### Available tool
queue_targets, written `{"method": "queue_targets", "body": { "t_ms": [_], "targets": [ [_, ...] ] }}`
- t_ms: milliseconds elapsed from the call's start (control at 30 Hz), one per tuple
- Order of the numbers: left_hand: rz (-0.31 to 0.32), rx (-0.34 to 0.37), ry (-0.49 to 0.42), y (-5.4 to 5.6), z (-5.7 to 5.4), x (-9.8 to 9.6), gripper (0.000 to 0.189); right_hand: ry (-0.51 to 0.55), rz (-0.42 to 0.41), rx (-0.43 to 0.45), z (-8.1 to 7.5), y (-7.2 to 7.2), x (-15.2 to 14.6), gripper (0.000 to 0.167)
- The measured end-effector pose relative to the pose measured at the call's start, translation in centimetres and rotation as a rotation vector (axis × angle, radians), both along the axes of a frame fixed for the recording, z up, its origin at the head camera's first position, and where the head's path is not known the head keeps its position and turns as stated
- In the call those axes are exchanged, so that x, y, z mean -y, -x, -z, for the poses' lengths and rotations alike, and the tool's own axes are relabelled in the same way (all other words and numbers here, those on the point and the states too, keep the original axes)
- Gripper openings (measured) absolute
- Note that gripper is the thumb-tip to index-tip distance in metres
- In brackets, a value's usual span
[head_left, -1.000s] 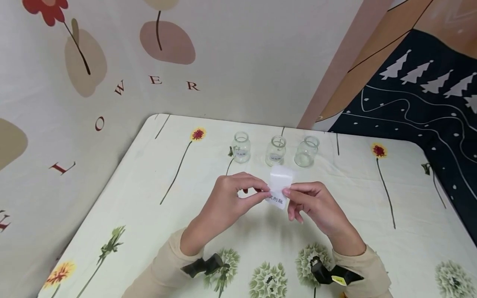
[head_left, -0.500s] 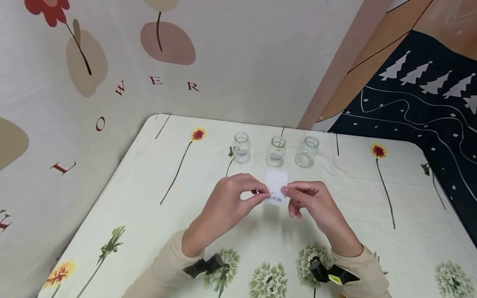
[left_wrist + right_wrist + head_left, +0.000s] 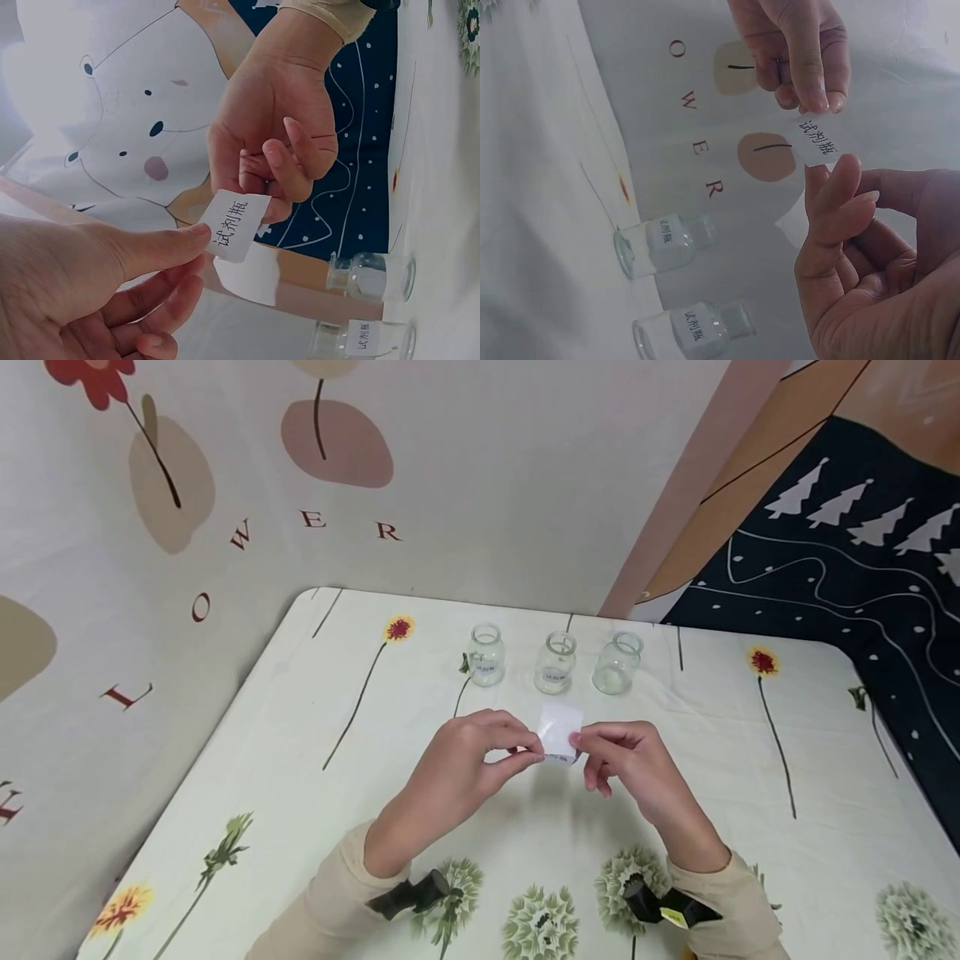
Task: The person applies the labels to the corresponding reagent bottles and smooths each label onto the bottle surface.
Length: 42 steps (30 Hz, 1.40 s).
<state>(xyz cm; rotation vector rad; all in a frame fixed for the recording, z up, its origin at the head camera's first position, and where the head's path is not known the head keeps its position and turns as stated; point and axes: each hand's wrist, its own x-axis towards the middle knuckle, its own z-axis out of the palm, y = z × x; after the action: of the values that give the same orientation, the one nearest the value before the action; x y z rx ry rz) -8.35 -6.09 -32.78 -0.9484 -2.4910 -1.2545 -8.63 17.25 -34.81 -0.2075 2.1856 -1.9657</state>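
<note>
Over the middle of the table, both hands hold a small white label [image 3: 238, 226] with black printed characters. My left hand [image 3: 457, 768] pinches its left edge between thumb and forefinger. Thumb and fingers of my right hand [image 3: 637, 760] pinch the opposite edge, with the other fingers loosely curled. A white strip of paper [image 3: 560, 729] bends away behind the label. From the head view, the label's printed face is mostly turned out of sight. The right wrist view shows the label [image 3: 819, 140] spanning the two hands.
Three small clear glass bottles stand in a row beyond the hands: a left one [image 3: 487, 658], a middle one [image 3: 555, 664] and a right one [image 3: 617, 667]. Similar labels show on the left and middle bottles. A flower-printed cloth [image 3: 300, 827] covers the table, backed by patterned curtains [image 3: 510, 485].
The label and paper strip have tilted, so the printed characters are now mostly hidden in the head view. Both hands keep their pinch and have shifted only slightly.
</note>
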Motion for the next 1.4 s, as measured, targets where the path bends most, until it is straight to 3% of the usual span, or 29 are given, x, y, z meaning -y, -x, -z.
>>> {"method": "queue_targets", "body": {
  "t_ms": [300,600,767,900,1033,1200,1400],
  "targets": [
    [-0.018,0.018,0.008,-0.2,-0.3,0.2,0.007,-0.020,-0.008,0.046,0.3,0.4,-0.2,0.021],
    [0.023,0.065,-0.052,-0.1,-0.5,0.4,0.006,-0.016,-0.045,0.085,0.7,0.6,-0.2,0.017],
    [0.060,0.090,-0.092,0.0,-0.6,0.5,0.005,-0.067,-0.165,0.102,1.5,0.7,0.0,0.019],
    [0.067,0.122,-0.088,0.1,-0.6,0.5,0.005,-0.129,-0.319,0.132,3.0,0.7,1.2,0.018],
    [0.056,0.141,-0.066,0.1,-0.4,0.6,0.006,-0.142,-0.421,0.184,4.6,0.6,2.7,0.016],
    [0.043,0.158,-0.050,0.2,-0.4,0.6,0.006,-0.128,-0.441,0.229,6.0,0.6,3.7,0.014],
    [0.036,0.167,-0.034,0.3,-0.4,0.7,0.006,-0.154,-0.412,0.250,6.6,0.6,3.8,0.015]
  ]
}}
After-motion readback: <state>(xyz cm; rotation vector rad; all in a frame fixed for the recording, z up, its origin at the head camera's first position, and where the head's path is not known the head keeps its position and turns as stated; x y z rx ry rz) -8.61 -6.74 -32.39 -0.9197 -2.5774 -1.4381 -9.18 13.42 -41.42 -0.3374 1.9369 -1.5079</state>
